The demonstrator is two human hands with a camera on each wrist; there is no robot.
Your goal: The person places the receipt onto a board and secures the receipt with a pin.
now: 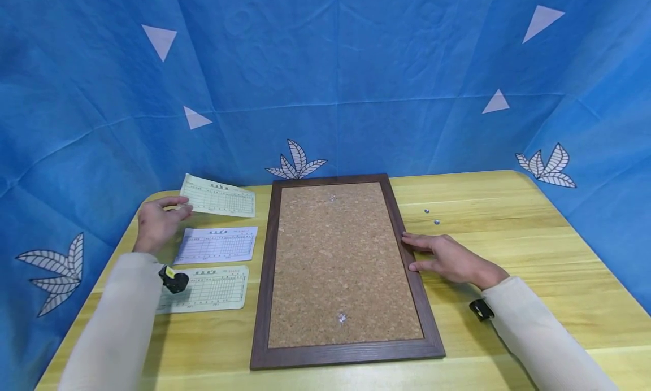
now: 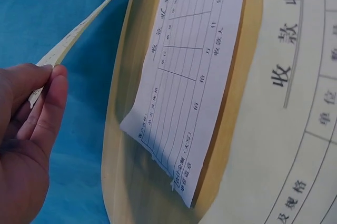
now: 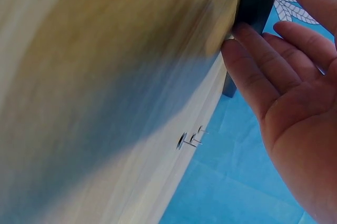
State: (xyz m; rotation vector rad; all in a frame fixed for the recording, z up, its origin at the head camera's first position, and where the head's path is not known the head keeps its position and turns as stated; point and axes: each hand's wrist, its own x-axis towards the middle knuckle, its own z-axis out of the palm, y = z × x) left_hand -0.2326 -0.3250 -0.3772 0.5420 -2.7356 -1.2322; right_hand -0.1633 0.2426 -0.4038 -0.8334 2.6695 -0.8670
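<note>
My left hand [image 1: 159,221] pinches the left end of a pale green receipt slip [image 1: 218,196] between thumb and fingers. In the left wrist view the raised slip [image 2: 79,29] appears nearly edge-on. Below it in the head view lie a pale lilac receipt slip [image 1: 216,245] and another pale green receipt slip [image 1: 213,289], partly covered by the left wrist strap. A cork board [image 1: 346,255] with a dark brown frame lies in the middle. My right hand [image 1: 452,258] rests against the frame's right side, fingers extended and fingertips at the frame edge [image 3: 258,2].
Thumbtacks [image 1: 437,222] lie on the wooden table [image 1: 488,210] right of the board, points up in the right wrist view. Whitish spots [image 1: 342,318] mark the cork near its top and bottom. A blue patterned cloth [image 1: 335,69] hangs behind the table and along its sides.
</note>
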